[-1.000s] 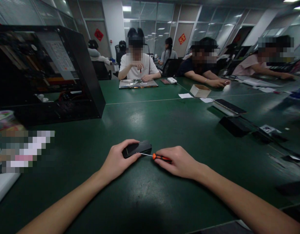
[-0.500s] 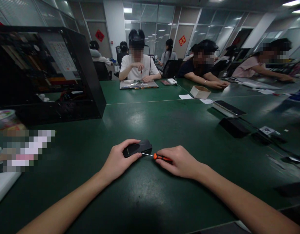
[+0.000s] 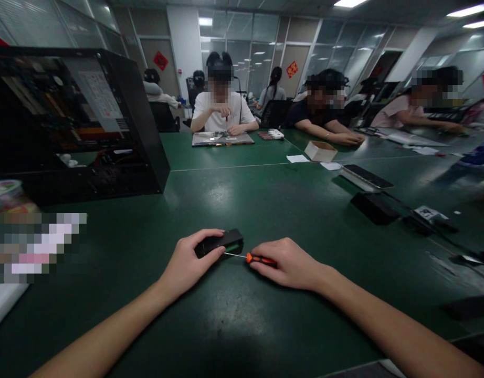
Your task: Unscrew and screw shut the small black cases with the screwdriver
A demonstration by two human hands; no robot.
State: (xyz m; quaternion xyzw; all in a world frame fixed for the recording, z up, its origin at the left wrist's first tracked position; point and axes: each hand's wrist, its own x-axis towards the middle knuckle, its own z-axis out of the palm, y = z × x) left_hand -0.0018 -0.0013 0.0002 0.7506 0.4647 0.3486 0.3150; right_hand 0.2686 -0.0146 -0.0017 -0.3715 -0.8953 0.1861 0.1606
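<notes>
Black device [image 3: 222, 241] | light, rigid, probably slick; hold by its sides | left hand [image 3: 185, 265] clasps it | right hand [image 3: 289, 262] pinches screwdriver [image 3: 260, 259] | bench [image 3: 265, 199] near edge

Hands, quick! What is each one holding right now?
Left hand: closed on the small black gadget.
Right hand: closed on the orange screwdriver, tip at the gadget.
</notes>
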